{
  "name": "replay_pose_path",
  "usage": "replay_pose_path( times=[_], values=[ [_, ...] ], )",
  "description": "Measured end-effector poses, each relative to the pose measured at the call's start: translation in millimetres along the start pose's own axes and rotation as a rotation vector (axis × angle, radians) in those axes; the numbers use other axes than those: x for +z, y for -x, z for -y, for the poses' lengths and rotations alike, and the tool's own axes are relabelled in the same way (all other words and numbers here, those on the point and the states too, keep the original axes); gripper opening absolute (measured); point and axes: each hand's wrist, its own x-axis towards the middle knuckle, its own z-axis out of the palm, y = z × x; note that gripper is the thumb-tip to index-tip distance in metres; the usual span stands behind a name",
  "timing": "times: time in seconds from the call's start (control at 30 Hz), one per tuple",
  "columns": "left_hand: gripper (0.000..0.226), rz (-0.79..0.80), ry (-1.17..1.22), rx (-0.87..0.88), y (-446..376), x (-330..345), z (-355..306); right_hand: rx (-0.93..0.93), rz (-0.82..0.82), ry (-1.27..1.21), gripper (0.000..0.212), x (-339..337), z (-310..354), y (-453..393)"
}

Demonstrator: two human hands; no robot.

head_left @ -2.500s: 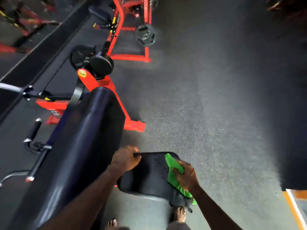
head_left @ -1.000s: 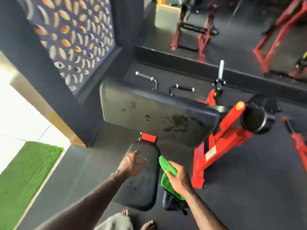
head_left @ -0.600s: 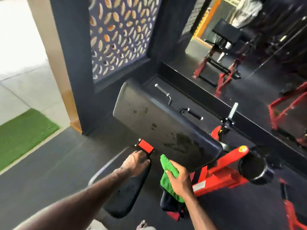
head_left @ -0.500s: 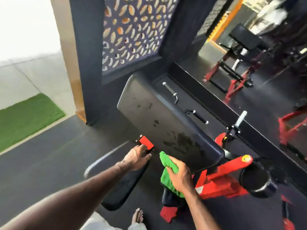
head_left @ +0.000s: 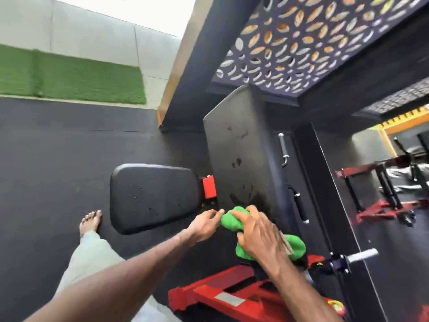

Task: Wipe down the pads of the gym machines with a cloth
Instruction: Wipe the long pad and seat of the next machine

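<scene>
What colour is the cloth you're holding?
Bright green cloth, held in the right hand; clearest in the head view.

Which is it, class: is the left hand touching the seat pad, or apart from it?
Apart. The head view shows the left hand past the seat pad edge, with dark floor between, its fingers reaching toward the green cloth.

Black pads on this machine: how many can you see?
2. The seat pad lies left of the hands; the large arm pad stands beside it, just above the green cloth. Others may be out of view.
</scene>
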Motion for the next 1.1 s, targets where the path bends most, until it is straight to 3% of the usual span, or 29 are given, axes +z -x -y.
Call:
replay_pose_path(
  times=[0.13, 0.3, 0.4, 0.47, 0.57, 0.6, 0.77, 0.83, 0.97, 1.0, 1.1],
  values=[
    [0.055, -0.035, 0.518, -0.039, 4.5, 19.0, -6.3, 0.021, -0.188, -0.006, 0.069, 8.2, 8.3, -24.3],
    [0.044, -0.025, 0.860, 0.187, 4.4, 53.9, -25.0, -0.071, -0.067, -0.110, 0.070, 7.7, -9.7, -36.6],
    [0.037, -0.105, 0.905, 0.185, 0.4, 65.9, -39.2, -0.124, -0.162, -0.167, 0.070, -5.7, -26.3, -32.5],
    [0.042, -0.163, 0.879, 0.120, -4.7, 78.7, -37.8, -0.140, -0.331, -0.185, 0.064, -17.6, -39.5, -35.3],
    [0.047, -0.334, 0.618, -0.015, -9.5, 94.0, -26.4, -0.121, -0.632, -0.096, 0.046, -33.9, -52.9, -45.8],
    [0.046, -0.368, 0.586, -0.047, -10.8, 97.9, -23.1, -0.177, -0.607, 0.031, 0.043, -34.9, -53.3, -50.0],
    [0.030, -0.383, 0.457, -0.175, -22.2, 95.2, -1.8, -0.552, -0.041, 0.454, 0.053, 3.3, -48.1, -56.5],
    [0.023, -0.352, 0.464, -0.188, -24.7, 88.2, 5.3, -0.607, -0.030, 0.487, 0.050, -7.2, -52.8, -77.7],
    [0.024, -0.242, 0.506, -0.133, -32.3, 72.9, 14.4, -0.379, -0.192, 0.247, 0.058, -61.5, -46.4, -129.7],
    [0.025, -0.223, 0.507, -0.138, -34.2, 71.2, 14.5, -0.386, -0.152, 0.237, 0.053, -60.7, -44.7, -131.2],
    [0.030, -0.184, 0.530, -0.177, -34.1, 66.7, 13.2, -0.715, 0.188, 0.363, 0.033, -24.0, -51.7, -103.8]
  ],
)
